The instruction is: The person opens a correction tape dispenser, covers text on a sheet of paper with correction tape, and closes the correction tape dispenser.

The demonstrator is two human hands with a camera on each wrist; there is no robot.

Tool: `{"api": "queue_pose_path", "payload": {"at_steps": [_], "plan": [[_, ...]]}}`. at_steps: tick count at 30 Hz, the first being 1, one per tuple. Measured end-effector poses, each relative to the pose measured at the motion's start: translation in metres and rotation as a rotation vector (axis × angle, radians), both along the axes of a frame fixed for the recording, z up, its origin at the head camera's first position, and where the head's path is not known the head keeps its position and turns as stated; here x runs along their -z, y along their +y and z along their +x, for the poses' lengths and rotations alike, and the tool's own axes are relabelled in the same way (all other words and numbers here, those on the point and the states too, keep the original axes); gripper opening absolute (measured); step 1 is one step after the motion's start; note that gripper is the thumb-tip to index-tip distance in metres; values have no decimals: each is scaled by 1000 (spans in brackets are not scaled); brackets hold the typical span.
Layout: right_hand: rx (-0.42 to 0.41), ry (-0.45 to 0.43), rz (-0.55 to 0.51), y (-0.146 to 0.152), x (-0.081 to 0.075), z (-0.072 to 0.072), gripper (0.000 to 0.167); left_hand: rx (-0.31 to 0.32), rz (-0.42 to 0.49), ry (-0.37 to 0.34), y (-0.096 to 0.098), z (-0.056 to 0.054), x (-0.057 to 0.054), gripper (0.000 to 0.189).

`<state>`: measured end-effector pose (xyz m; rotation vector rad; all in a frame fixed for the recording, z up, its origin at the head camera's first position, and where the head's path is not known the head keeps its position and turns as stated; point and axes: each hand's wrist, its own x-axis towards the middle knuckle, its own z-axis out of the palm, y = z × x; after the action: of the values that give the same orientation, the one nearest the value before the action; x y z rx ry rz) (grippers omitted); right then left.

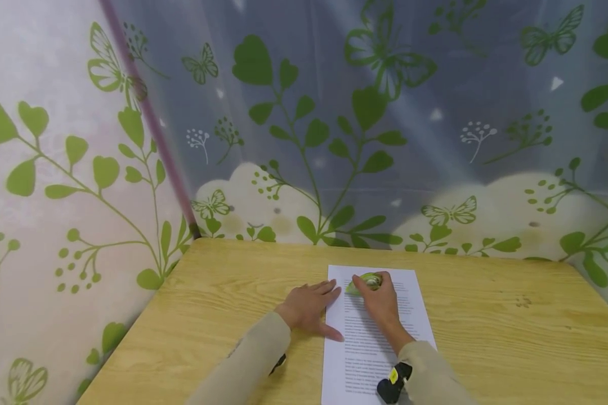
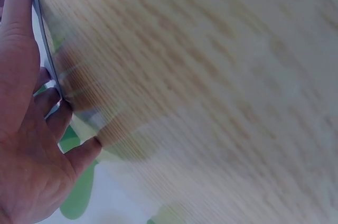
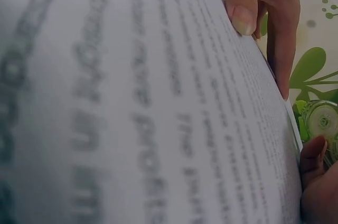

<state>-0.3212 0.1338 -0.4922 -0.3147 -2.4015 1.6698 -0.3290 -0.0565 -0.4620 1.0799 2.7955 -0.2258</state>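
Note:
A white sheet of printed paper lies on the wooden table, its lines of text facing up. My right hand pinches a green, see-through correction tape over the upper lines of the sheet. A round reel shows inside its casing in the right wrist view, where the correction tape sits beside the right thumb. My left hand lies flat with fingers spread across the paper's left edge, thumb on the margin. In the left wrist view the left hand reaches along the sheet's edge.
The pale wooden table spreads out on both sides of the sheet. Behind it hangs a blue-grey curtain printed with leaves and butterflies, and a pale one stands at the left. A black wrist camera sits at my right sleeve.

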Motion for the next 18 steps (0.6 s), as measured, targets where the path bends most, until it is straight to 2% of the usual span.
{"api": "queue_pose_path", "payload": {"at_steps": [14,18], "plan": [[-84,26,66,2,6,-2,66,-7,6,-10,2,-2,1,110],[-82,34,74,1,6,-3,63,-5,7,-12,2,-2,1,109]]}}
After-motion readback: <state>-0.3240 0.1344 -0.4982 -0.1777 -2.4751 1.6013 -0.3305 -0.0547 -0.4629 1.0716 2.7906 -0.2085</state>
